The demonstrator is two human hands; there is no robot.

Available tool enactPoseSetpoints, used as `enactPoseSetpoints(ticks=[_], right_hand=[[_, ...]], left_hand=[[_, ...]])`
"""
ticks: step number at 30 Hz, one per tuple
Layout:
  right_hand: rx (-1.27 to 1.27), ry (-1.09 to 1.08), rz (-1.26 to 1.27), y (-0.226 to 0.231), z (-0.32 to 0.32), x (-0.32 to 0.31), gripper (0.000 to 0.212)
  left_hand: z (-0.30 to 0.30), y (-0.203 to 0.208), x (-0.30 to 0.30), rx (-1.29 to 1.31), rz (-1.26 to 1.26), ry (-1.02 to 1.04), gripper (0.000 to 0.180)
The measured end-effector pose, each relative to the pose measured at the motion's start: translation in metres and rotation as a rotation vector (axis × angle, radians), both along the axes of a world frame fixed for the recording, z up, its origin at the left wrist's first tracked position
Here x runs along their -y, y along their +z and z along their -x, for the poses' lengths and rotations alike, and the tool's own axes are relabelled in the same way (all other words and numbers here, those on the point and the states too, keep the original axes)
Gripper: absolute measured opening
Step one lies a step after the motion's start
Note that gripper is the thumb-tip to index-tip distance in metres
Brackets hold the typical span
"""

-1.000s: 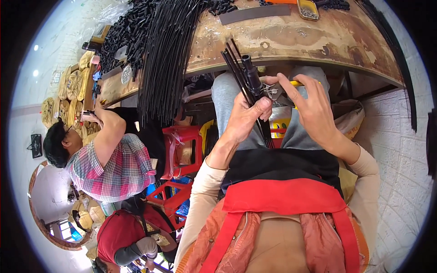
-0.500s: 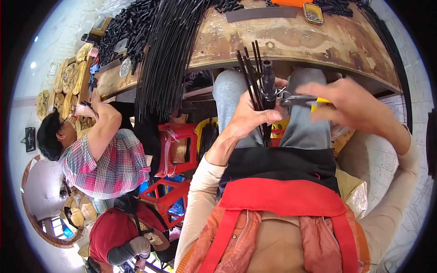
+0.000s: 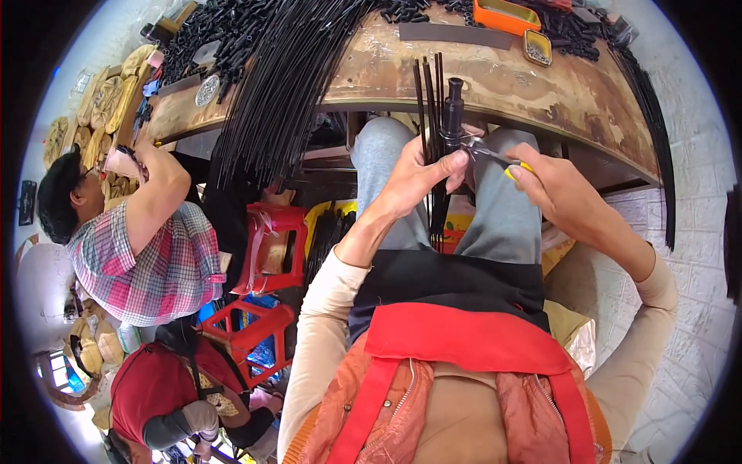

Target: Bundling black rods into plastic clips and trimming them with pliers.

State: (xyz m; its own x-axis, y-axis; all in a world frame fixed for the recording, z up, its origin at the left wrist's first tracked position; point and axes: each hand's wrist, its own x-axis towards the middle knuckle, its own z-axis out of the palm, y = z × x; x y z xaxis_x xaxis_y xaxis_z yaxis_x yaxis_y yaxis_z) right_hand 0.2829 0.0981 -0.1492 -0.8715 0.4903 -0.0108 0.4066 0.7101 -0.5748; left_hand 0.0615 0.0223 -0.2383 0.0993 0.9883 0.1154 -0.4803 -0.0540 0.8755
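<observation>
Upright above my lap is a black tubular plastic fitting (image 3: pixel 453 112), gripped by my left hand (image 3: pixel 413 182). Several thin black rods (image 3: pixel 423 100) stand in the same grip, mostly to the left of the fitting, their lower ends reaching down between my knees. My right hand (image 3: pixel 563 187) is closed around the yellow handles of a pair of pliers (image 3: pixel 493 155). The plier jaws are at the fitting's right side, beside some thin silvery wire (image 3: pixel 473 142) by my left fingertips. Exactly what the jaws bite on is too small to tell.
A worn wooden table (image 3: pixel 495 85) spans the far side, bearing a long bundle of black rods (image 3: pixel 286 85), piled black fittings (image 3: pixel 224 46), an orange box (image 3: pixel 506 17) and a small tray of metal bits (image 3: pixel 536 48). Red stools (image 3: pixel 270 247) and two people (image 3: pixel 154 271) are at left.
My right hand, blurred and looser before, now wraps the plier handles. The pliers tilt more, with their jaws up by the fitting. The whole view has shifted slightly.
</observation>
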Motion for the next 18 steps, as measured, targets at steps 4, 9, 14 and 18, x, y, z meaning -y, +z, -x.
enactPoseSetpoints(ticks=[4, 9, 14, 18], right_hand=[[0.039, -0.100, 0.747, 0.013, 0.001, -0.002, 0.033], [-0.123, -0.103, 0.807, -0.029, -0.003, 0.009, 0.039], [-0.309, -0.160, 0.894, -0.052, -0.005, 0.027, 0.042], [-0.462, -0.206, 0.752, -0.079, 0.001, 0.048, 0.043]], left_hand=[[-0.002, 0.003, 0.000, 0.033, 0.010, -0.058, 0.037], [0.002, -0.002, -0.003, -0.067, 0.002, -0.024, 0.050], [0.002, 0.004, 0.000, -0.043, 0.029, -0.035, 0.038], [0.003, 0.005, 0.000, -0.135, 0.029, -0.034, 0.032]])
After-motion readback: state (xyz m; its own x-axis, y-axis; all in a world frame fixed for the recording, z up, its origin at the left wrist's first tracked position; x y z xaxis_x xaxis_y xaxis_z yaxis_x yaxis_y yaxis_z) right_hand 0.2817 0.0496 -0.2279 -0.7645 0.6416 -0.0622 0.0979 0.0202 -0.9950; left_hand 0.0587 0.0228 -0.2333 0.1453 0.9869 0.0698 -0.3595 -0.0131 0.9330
